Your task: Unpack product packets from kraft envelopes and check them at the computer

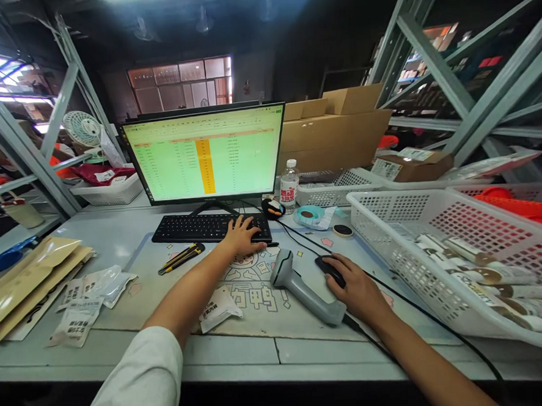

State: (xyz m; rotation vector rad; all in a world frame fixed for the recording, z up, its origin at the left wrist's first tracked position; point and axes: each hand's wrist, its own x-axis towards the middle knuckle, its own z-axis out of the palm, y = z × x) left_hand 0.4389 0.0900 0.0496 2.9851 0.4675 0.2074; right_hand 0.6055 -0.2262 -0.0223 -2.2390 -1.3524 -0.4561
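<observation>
right hand (356,289) curled over black mouse (330,270), handheld barcode scanner (304,288) just at its 9 o'clock, long axis 10-to-4; left hand (240,237) open, resting on keyboard (190,229)

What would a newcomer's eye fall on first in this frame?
The flat black monitor at the back of the desk stands out first, showing a bright green spreadsheet with an orange column. On the right, a large white perforated plastic basket holds white-and-brown packets. At centre, the left hand rests on a black keyboard, and the right hand grips a black computer mouse beside a grey pistol-grip barcode scanner.
</observation>
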